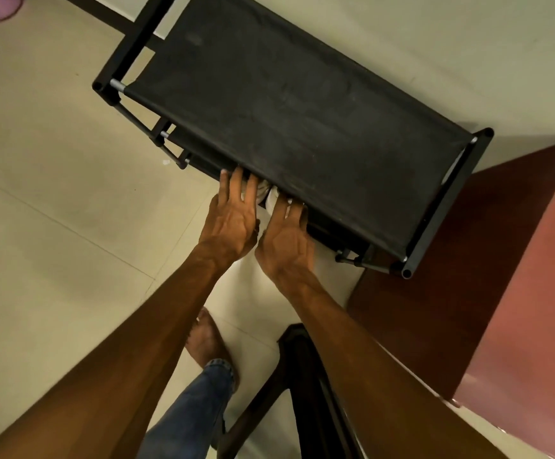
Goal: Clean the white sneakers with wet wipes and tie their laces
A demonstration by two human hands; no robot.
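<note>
Ok so imo this is right at the start, basically none of the actual job is done yet. The white sneakers (273,197) sit on a lower tier of the black shoe rack (302,104), tucked under its top fabric shelf, w/ only a small pale bit peeking out between the two hands. Left hand (233,217) is flat-ish, fingers (237,182) straight and a bit spread, tips right at the shelf edge and against the shoe afaict. Doesn't look like a proper grip. Right hand (286,236) is just beside it, fingers running in under the shelf so the tips are hidden. Can't tell if it's holding the shoe or only touching it. Step in hand is prob getting the pair out of the rack, so wiping and lacing are all left to do. No wet wipes anywhere in view, fwiw. Hard to make out: whether that's one shoe or both, how dirty they are, what the laces are doing, since the shelf covers it all. Lower tiers are mostly hidden too. Also there: tiled floor (54,193), a bare foot (208,339), reddish cabinet (508,293) right beside the rack, and a dark wooden frame (302,376) cut off at the bottom edge.
</note>
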